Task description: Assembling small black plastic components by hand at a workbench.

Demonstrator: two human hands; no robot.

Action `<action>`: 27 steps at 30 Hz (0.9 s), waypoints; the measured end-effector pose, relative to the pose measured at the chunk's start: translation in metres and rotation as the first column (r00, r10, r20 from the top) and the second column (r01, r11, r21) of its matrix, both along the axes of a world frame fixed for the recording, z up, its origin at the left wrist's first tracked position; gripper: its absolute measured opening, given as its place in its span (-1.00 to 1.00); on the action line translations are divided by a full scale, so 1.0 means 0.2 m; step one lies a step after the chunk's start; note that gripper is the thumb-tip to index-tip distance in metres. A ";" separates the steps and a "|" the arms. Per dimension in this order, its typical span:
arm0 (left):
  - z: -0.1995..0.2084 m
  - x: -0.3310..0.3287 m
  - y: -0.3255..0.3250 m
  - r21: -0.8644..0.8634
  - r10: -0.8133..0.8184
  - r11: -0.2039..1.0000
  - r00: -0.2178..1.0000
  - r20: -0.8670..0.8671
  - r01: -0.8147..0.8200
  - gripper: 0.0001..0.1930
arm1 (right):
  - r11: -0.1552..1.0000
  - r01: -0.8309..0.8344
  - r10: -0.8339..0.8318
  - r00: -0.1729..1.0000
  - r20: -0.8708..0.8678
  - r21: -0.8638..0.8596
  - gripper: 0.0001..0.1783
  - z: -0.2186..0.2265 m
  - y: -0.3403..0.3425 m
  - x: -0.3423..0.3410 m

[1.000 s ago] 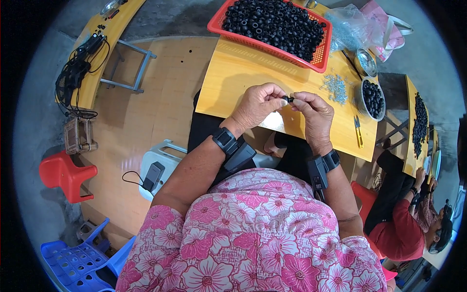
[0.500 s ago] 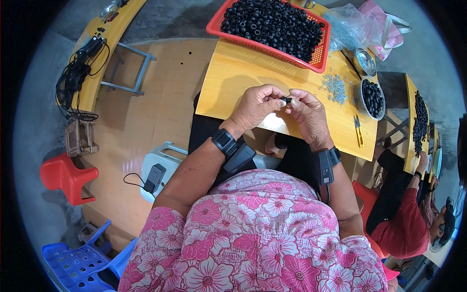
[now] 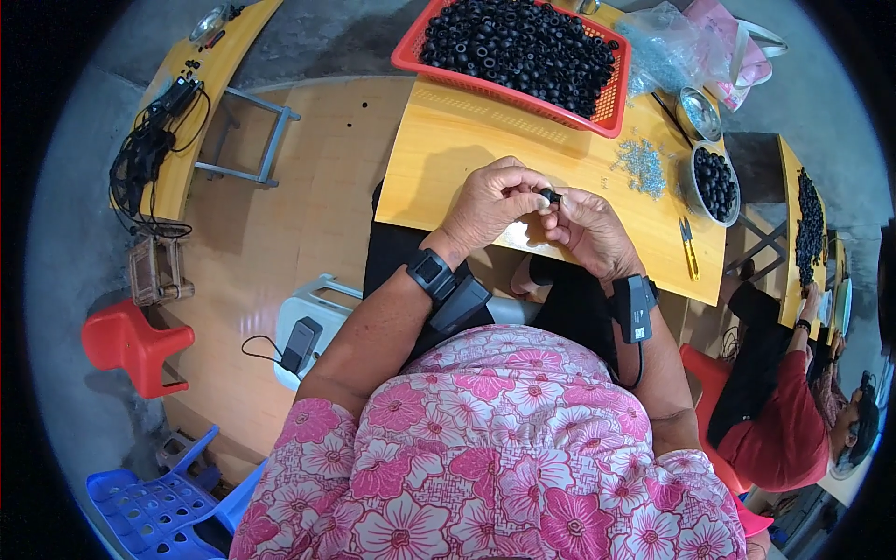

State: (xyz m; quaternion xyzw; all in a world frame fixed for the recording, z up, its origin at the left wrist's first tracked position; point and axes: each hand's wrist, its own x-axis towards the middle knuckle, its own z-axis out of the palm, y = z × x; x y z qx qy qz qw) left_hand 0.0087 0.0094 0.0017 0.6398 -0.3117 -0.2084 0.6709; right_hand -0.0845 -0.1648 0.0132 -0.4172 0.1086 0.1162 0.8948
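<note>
Between the fingertips of both hands, above the near edge of the table, sits a small black ring-like part (image 3: 551,195). My left hand (image 3: 495,203) pinches it from the left with thumb and forefinger. From the right, the thumb and fingers of my right hand (image 3: 597,229) close on its other side. The fingers cover much of the part, so its full shape is hidden. On the wooden table (image 3: 439,177) beyond the hands, a red plastic basket (image 3: 611,126) holds a heap of similar black parts (image 3: 523,56).
Right of my hands lie a pile of small clear pieces (image 3: 642,168) and yellow-handled snips (image 3: 690,250). A clear tub of black parts (image 3: 716,187), a metal bowl (image 3: 698,114) and plastic bags (image 3: 672,47) stand behind. A co-worker (image 3: 779,420) sits at the right.
My right hand has turned at the wrist and shifted slightly right, bringing the grey device on its forearm more into view. The black part stays between my fingertips.
</note>
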 end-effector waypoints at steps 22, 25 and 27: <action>-0.02 0.01 0.00 0.026 -0.014 1.000 1.000 -0.010 0.014 -0.89 | 0.887 0.166 -0.180 0.984 0.010 -0.431 -0.84 0.12 0.03 0.02; -0.02 0.01 0.00 0.034 -0.017 0.999 1.000 -0.020 0.017 -0.90 | 0.863 0.162 -0.176 0.984 0.016 -0.478 -0.85 0.13 0.03 0.02; -0.01 0.01 0.00 0.048 -0.011 0.999 1.000 -0.021 0.012 -0.89 | 0.848 0.156 -0.167 0.986 0.023 -0.506 -0.85 0.14 0.03 0.02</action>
